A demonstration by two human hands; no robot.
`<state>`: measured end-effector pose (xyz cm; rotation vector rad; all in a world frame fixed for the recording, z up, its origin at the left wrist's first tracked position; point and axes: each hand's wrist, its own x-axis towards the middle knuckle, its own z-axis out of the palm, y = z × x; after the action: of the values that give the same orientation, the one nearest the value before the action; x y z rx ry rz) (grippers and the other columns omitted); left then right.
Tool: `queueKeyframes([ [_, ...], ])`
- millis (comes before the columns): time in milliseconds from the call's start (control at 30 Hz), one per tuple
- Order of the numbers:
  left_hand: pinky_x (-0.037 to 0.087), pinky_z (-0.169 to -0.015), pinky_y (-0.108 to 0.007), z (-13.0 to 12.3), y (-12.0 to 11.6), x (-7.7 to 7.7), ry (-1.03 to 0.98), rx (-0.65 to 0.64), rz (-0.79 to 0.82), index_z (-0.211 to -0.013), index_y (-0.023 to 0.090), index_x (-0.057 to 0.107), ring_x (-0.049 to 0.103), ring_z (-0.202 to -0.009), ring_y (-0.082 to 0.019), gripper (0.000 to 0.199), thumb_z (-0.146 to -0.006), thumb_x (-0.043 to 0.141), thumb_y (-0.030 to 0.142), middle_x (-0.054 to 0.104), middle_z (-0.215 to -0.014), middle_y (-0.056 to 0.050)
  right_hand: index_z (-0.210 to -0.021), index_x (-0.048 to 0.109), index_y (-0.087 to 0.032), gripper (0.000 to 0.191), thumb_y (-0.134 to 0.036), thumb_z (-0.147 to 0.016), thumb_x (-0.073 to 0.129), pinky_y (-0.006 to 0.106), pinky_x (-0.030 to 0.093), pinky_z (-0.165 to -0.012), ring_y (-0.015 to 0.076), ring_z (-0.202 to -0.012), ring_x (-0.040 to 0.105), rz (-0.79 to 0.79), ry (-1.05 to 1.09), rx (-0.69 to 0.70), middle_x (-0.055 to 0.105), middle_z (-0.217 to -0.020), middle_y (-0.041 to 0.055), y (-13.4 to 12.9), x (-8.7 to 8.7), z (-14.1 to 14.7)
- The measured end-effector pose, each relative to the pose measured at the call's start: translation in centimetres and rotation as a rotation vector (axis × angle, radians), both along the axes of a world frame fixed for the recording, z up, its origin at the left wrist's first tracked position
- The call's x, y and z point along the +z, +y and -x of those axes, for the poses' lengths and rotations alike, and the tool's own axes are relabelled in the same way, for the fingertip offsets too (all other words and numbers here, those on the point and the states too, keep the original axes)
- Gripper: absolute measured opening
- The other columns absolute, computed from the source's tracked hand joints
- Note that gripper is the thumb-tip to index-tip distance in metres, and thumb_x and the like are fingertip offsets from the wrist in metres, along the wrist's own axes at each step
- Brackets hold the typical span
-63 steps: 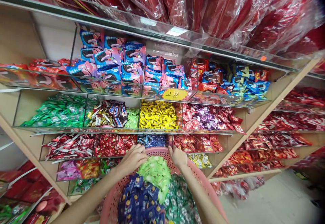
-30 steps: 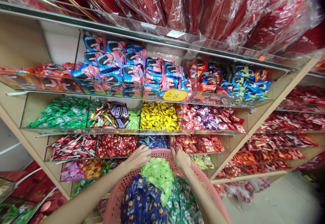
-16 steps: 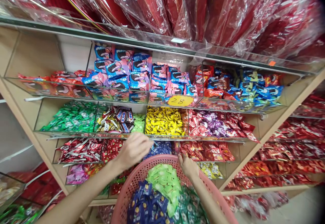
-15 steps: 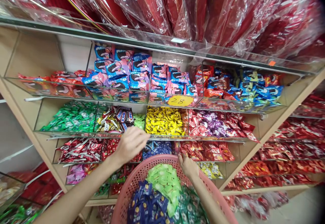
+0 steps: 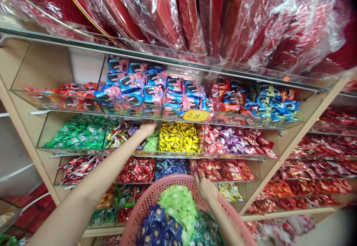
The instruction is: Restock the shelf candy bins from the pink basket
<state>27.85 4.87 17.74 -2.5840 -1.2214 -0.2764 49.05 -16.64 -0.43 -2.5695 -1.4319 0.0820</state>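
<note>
My left hand (image 5: 147, 128) reaches into a second-tier compartment, just above the light green wrapped candies (image 5: 151, 142) and beside the dark Snickers bars (image 5: 132, 128). The back of the hand is toward me; its fingers are small and partly hidden, and I see nothing held. My right hand (image 5: 205, 188) is closed over the far rim of a pink perforated plastic basket (image 5: 134, 216). Inside the basket lie three heaps: light green packets (image 5: 177, 201), dark blue packets (image 5: 160, 226) and dark green packets (image 5: 206, 229).
Glass-fronted shelves hold yellow candies (image 5: 180, 137), green candies (image 5: 82, 132) and blue-pink cookie packs (image 5: 131, 83). A yellow price tag (image 5: 196, 115) marked 28 sits on a glass edge. Plastic-wrapped red goods (image 5: 186, 12) stand on top. More red candy shelves (image 5: 315, 164) are at right.
My left hand has moved up and forward from in front of the shelf edge into the light green candy compartment. My right hand stays on the basket rim. The view has shifted slightly.
</note>
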Motion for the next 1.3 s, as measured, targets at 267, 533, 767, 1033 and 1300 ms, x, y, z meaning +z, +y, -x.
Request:
queueKeyframes([
  [267, 0.043, -0.074, -0.028, -1.6, 2.9, -0.7, 0.063, 0.014, 0.154, -0.093, 0.011, 0.061, 0.057, -0.084, -0.023, 0.031, -0.063, 0.058, 0.018, 0.061, -0.098, -0.015, -0.106, 0.052, -0.018, 0.049, -0.046, -0.086, 0.018, 0.034, 0.042, -0.072, 0.0235, -0.084, 0.061, -0.008, 0.021, -0.029, 0.066, -0.085, 0.0115, -0.8, 0.0, -0.4],
  [533, 0.041, -0.078, -0.026, -1.4, 3.2, -0.9, 0.040, 0.003, 0.176, -0.090, 0.013, 0.062, 0.057, -0.085, -0.021, 0.030, -0.063, 0.061, 0.027, 0.062, -0.093, -0.013, -0.106, 0.053, -0.018, 0.050, -0.047, -0.085, 0.018, 0.036, 0.041, -0.073, 0.0239, -0.084, 0.061, -0.011, 0.023, -0.042, 0.066, -0.084, 0.0116, -0.9, 0.0, -0.5],
  [767, 0.041, -0.073, -0.028, -0.7, 2.5, -0.4, 0.066, -0.028, 0.134, -0.081, 0.014, 0.063, 0.057, -0.081, -0.022, 0.021, -0.064, 0.058, 0.025, 0.063, -0.088, -0.011, -0.103, 0.054, -0.018, 0.049, -0.048, -0.085, 0.018, 0.036, 0.041, -0.074, 0.0245, -0.085, 0.061, -0.002, 0.021, -0.047, 0.066, -0.086, 0.0118, -0.7, 0.0, -0.4],
  [1033, 0.037, -0.076, -0.024, 1.1, 1.1, 0.3, 0.053, -0.132, 0.016, -0.087, 0.019, 0.061, 0.053, -0.089, -0.018, 0.019, -0.073, 0.049, 0.026, 0.060, -0.097, -0.005, -0.106, 0.052, -0.018, 0.050, -0.046, -0.086, 0.016, 0.034, 0.042, -0.070, 0.0235, -0.082, 0.061, 0.008, -0.003, -0.029, 0.066, -0.084, 0.0117, -0.9, 0.1, -0.4],
  [1300, 0.036, -0.077, -0.029, 5.3, -4.6, -0.4, -0.215, -0.176, -0.266, -0.084, 0.018, 0.060, 0.050, -0.089, -0.018, 0.023, -0.083, 0.040, 0.030, 0.060, -0.088, -0.006, -0.102, 0.054, -0.018, 0.051, -0.048, -0.085, 0.016, 0.034, 0.041, -0.072, 0.0239, -0.083, 0.061, 0.021, -0.005, -0.046, 0.066, -0.085, 0.0117, -0.5, -0.1, -0.5],
])
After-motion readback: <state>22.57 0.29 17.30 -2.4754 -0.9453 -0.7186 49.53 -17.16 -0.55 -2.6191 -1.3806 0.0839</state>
